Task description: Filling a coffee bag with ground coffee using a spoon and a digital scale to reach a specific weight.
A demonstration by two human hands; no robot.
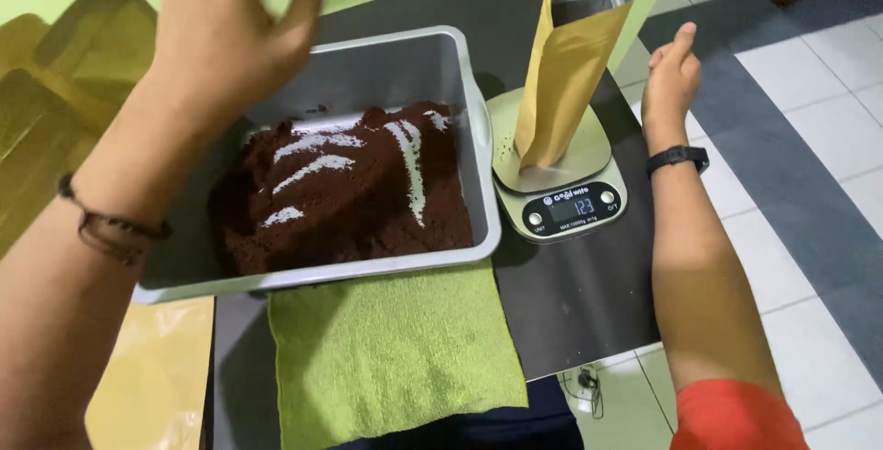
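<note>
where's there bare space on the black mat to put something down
Free: the black mat in front of the scale, between the green towel and the right forearm. Also behind the grey tray, by the gold pouch. Crowded: tray, scale and towel sit close together.

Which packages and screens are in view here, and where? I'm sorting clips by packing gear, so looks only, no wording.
Gold pouch: upright on the scale, tall, flat-sided, open silvery mouth.
Kitchen scale: right of the grey tray, silver, round platform.
Scale display: front of the scale, small dark rectangle, lit digits.
Flat gold pouches: stacked at far left, tan-gold.
Another gold pouch: lower left, flat.
</note>
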